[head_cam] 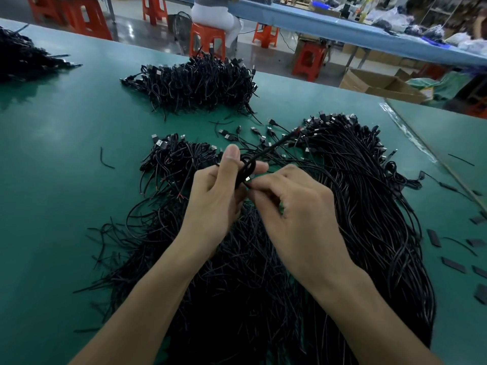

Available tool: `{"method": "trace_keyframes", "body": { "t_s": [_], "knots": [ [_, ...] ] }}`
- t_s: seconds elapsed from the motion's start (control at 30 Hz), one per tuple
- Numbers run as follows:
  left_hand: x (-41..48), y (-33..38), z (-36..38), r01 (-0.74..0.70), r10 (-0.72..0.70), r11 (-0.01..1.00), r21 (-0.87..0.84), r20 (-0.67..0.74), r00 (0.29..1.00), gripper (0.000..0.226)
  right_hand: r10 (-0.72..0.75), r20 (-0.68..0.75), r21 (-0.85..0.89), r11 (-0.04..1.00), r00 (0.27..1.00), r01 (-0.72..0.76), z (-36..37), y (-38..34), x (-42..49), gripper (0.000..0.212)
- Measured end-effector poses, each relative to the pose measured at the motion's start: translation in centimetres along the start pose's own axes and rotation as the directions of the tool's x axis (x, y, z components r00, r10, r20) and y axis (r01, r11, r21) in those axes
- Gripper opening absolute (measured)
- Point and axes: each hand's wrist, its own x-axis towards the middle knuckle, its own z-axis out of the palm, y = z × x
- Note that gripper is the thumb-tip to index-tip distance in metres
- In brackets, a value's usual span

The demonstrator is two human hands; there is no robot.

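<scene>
My left hand (216,196) grips a coiled black cable (247,167) between thumb and fingers, above the middle of the green table (66,159). The cable's free end (279,142) sticks out up and to the right. My right hand (292,206) pinches the cable near its metal plug (247,179), right beside the left hand's fingers. Both hands hover over a big loose mass of black cables (263,272) that runs from the table's near edge up to the right.
A pile of coiled cables (200,83) lies at the back centre, a smaller one (174,159) left of my hands, another (23,56) far left. Black strips (453,264) lie at the right. Orange stools (208,38), a seated person (213,14) and cardboard boxes (376,84) stand beyond the table.
</scene>
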Motion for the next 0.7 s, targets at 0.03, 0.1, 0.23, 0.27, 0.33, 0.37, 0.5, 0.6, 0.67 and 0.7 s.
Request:
{"method": "trace_keyframes", "body": {
  "t_s": [0.03,0.1,0.23,0.27,0.33,0.37,0.5,0.6,0.67,0.7],
  "knots": [
    [0.1,0.0,0.0,0.011,-0.011,1.0,0.016,-0.013,1.0,0.059,-0.038,0.031,-0.037,0.999,0.999,0.039,-0.2,-0.1,0.0,0.012],
    [0.2,-0.1,0.1,0.045,-0.041,0.996,0.075,-0.057,0.998,0.057,-0.103,0.113,-0.11,0.987,0.988,0.116,-0.3,-0.2,-0.2,0.015],
    [0.3,-0.4,-0.2,0.154,-0.154,0.965,0.211,-0.014,0.988,0.067,-0.239,0.217,-0.307,0.904,0.946,0.299,-0.5,-0.1,0.0,0.006],
    [0.3,-0.5,-0.4,0.197,-0.206,0.956,0.217,0.022,0.978,0.067,-0.29,0.232,-0.354,0.864,0.928,0.359,-0.7,0.0,0.1,0.004],
    [0.2,-0.4,-0.9,0.306,-0.334,0.921,0.24,0.082,0.939,0.062,-0.394,0.261,-0.4,0.787,0.881,0.47,-1.2,0.3,0.6,0.003],
    [0.2,-0.4,-1.0,0.359,-0.396,0.897,0.258,0.112,0.911,0.057,-0.441,0.275,-0.399,0.756,0.854,0.519,-1.5,0.5,0.9,0.003],
    [-0.1,-0.2,-0.8,0.517,-0.554,0.83,0.211,0.198,0.808,0.056,-0.447,0.337,-0.233,0.813,0.829,0.533,-2.4,1.5,1.9,0.003],
    [-0.1,0.0,-0.9,0.563,-0.571,0.816,0.128,0.329,0.752,0.05,-0.253,0.361,-0.076,0.951,0.897,0.299,-2.6,2.1,2.0,0.007],
    [0.0,0.3,-1.3,0.582,-0.57,0.805,0.115,0.422,0.705,0.051,-0.175,0.353,0.01,0.983,0.919,0.183,-2.6,2.6,2.1,0.004],
    [0.1,0.4,-1.5,0.566,-0.563,0.811,0.147,0.459,0.688,0.048,-0.154,0.353,0.043,0.988,0.923,0.148,-2.6,2.8,2.1,0.002]
  ]
}}
